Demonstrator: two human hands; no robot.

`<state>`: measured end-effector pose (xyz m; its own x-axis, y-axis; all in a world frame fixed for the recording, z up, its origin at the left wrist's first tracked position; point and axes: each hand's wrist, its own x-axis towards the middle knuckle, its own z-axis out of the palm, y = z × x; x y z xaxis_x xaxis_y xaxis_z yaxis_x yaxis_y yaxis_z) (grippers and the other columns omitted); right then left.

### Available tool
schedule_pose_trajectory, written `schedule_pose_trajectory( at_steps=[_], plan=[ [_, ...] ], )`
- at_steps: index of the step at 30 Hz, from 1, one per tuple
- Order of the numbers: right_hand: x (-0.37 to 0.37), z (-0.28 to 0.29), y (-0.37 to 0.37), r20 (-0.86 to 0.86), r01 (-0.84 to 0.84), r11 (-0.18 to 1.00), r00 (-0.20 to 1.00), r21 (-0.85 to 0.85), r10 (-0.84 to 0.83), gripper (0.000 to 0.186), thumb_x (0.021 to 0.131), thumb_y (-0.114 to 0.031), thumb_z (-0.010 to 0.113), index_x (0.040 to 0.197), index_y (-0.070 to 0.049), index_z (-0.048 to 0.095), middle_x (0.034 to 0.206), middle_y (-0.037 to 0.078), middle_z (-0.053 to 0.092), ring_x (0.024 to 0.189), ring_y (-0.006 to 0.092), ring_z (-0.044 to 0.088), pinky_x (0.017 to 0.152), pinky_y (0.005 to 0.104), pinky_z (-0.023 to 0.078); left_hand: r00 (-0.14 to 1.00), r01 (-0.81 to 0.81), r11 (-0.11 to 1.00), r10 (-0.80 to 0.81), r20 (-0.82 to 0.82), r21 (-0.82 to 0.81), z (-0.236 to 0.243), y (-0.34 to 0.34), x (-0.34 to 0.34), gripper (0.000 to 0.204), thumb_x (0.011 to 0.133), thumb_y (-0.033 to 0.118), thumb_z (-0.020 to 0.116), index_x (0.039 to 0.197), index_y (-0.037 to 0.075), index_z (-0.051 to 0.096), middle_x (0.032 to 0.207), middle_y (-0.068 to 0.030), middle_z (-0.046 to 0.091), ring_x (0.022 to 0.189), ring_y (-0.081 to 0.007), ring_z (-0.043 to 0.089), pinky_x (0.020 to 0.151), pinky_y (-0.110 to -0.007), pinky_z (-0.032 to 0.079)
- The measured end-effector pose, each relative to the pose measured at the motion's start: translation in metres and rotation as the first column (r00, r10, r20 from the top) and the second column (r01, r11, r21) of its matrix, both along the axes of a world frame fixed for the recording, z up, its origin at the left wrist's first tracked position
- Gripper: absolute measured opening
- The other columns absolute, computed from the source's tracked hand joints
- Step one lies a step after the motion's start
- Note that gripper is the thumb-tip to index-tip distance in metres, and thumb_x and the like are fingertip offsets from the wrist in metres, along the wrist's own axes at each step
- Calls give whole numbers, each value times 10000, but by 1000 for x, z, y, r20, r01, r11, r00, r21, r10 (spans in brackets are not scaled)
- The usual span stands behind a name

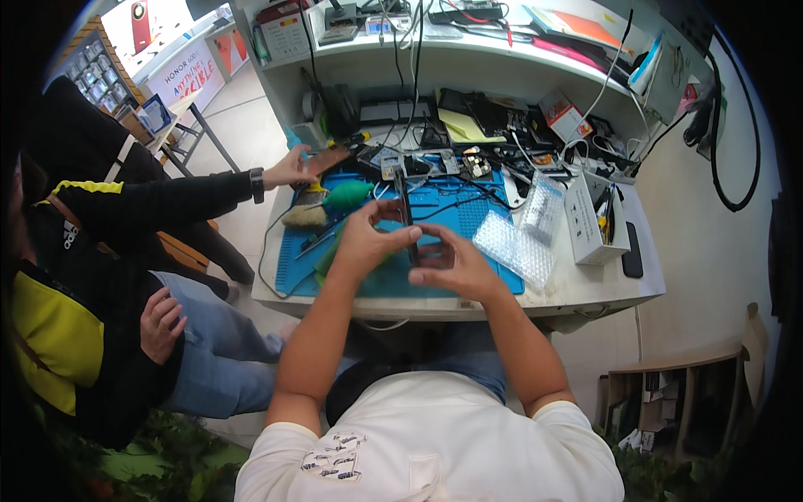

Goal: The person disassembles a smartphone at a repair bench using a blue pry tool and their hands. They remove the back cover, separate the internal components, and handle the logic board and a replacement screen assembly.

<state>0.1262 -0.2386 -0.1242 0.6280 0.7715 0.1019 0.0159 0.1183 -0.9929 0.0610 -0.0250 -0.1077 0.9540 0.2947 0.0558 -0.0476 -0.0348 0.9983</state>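
Observation:
Above a blue work mat (326, 284) I hold a thin dark phone (404, 197), upright and seen almost edge-on. My left hand (370, 240) grips its left face, with the fingers and thumb closed on it. Curled around its lower right side, my right hand (458, 266) has thumb and fingers against the edge. The phone's screen and back cannot be made out from this angle. Left of my hands lie a green air blower (348, 194) and a wide bristle brush (304, 216). A green cloth-like piece (328, 261) shows partly behind my left forearm.
A person at my left reaches in with a hand (287, 170) holding a flat brownish panel (327, 160). Phone parts and cables crowd the desk's back. Bubble wrap (512, 249), a white box (595, 219) and a black phone (633, 249) lie at the right. A shelf (351, 50) stands behind.

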Motion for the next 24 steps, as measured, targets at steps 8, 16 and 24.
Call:
schedule_pose_trajectory(
  at_steps=[8, 16, 24],
  plan=[
    [3, 2, 10, 13, 132, 991, 991, 19, -132, 294, 1023, -132, 737, 1289, -10, 716, 1083, 83, 786, 983, 137, 748, 748, 297, 651, 959, -231, 838, 282, -30, 495, 17, -16, 7, 961, 624, 570, 985, 1279, -62, 678, 1057, -124, 784, 974, -233, 757, 871, -364, 588],
    [18, -4, -2, -351, 112, 981, 935, 156, -51, 335, 1031, -138, 715, 1254, 110, 681, 1104, 168, 759, 956, 225, 768, 774, 398, 699, 991, -38, 999, 38, -126, 4, 3, 7, -1, 612, 853, 351, 920, 1264, -45, 700, 995, -70, 766, 753, -70, 694, 670, -223, 556],
    [17, -7, -11, -534, 16, 976, 839, 215, 104, 362, 1021, -126, 710, 1288, 114, 659, 1123, 189, 750, 965, 278, 780, 839, 424, 688, 994, 91, 981, -100, -48, -170, 1, 1, -11, 365, 905, 200, 873, 1165, -25, 751, 962, -50, 772, 776, -73, 696, 675, -214, 552]
  ],
)
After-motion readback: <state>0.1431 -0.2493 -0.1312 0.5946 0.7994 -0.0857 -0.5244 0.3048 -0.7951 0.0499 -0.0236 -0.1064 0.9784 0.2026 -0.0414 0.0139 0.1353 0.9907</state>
